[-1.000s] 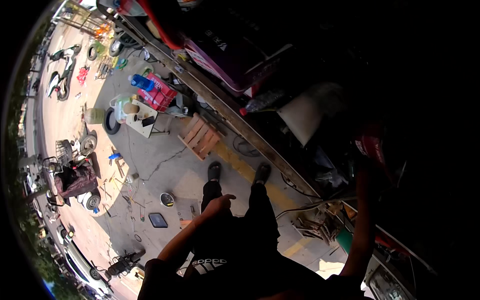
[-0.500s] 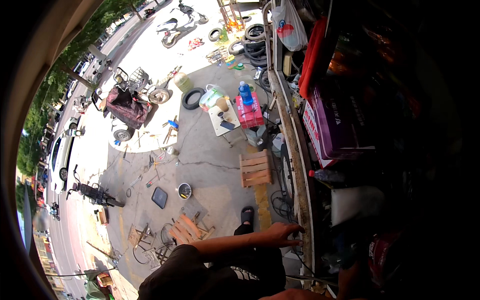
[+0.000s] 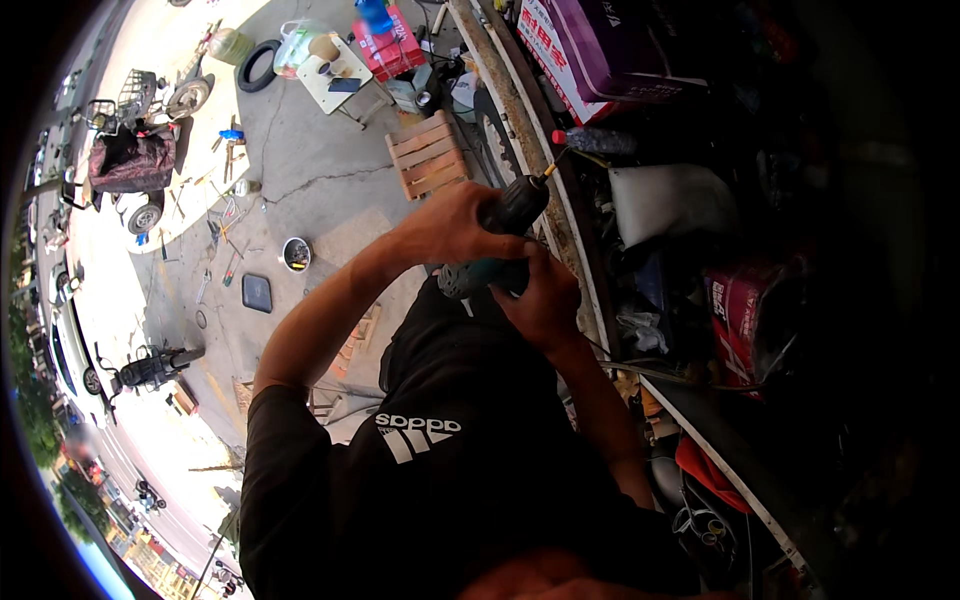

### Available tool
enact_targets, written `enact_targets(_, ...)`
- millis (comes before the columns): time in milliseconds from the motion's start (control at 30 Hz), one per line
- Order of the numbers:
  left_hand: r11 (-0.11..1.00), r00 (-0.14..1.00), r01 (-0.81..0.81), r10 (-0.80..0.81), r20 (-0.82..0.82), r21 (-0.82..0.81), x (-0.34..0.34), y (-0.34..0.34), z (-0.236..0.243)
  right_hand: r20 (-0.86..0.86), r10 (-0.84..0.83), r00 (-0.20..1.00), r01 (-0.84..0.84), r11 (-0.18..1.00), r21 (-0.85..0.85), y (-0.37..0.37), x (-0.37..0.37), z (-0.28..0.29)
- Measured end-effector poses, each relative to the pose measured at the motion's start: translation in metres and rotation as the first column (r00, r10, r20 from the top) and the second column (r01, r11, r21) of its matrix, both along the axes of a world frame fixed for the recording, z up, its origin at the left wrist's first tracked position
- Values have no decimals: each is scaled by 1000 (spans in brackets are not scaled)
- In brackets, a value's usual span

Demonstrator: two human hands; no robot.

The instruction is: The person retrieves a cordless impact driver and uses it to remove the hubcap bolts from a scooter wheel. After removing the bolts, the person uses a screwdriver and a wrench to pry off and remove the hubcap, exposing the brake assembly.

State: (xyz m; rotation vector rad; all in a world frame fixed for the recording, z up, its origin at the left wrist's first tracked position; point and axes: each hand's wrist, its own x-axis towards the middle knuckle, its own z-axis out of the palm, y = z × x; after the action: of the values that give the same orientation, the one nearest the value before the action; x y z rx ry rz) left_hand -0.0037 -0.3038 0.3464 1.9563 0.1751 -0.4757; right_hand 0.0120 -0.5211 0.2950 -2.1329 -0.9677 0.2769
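A dark power drill with a teal body (image 3: 470, 278) is held in front of my torso by both hands. Its black chuck (image 3: 522, 203) points up and to the right, and a thin gold-coloured bit (image 3: 550, 171) sticks out of it. My left hand (image 3: 455, 222) is closed around the drill just behind the chuck. My right hand (image 3: 543, 300) grips it lower down, with the handle mostly hidden by the fingers. Just beyond the bit's tip runs a worn metal door rail (image 3: 562, 205); I cannot tell whether they touch.
Right of the rail lie a red-capped bottle (image 3: 600, 140), purple boxes (image 3: 640, 50) and a magenta box (image 3: 732, 335) in shadow. On the concrete stand a slatted wooden stool (image 3: 428, 155), a metal bowl (image 3: 296, 254), a dark tray (image 3: 257, 293) and a small white table (image 3: 330, 88).
My left hand has left the door rail and come back to my body. Both hands now hold the drill, which was not visible before. The view has shifted and turned.
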Motion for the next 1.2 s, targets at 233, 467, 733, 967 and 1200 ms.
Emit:
enact_targets(233,965,976,-76,21,216,253,-18,20,-4,305,287,908,-132,887,-442,28,-24,37)
enact_targets(467,754,944,132,-294,151,643,-70,18,-67,-79,493,866,-371,529,-763,96,10,-2)
enact_targets(733,499,934,110,-349,83,860,-135,11,-165,-869,174,463,-785,536,-310,121,-16,-147)
enact_targets(967,609,971,-142,-69,230,780,-195,32,-219,-655,492,574,-817,291,-498,180,-62,-145)
enact_targets(1200,542,976,19,-193,102,840,-185,42,-220,-544,502,672,-726,303,-617,175,-68,-190)
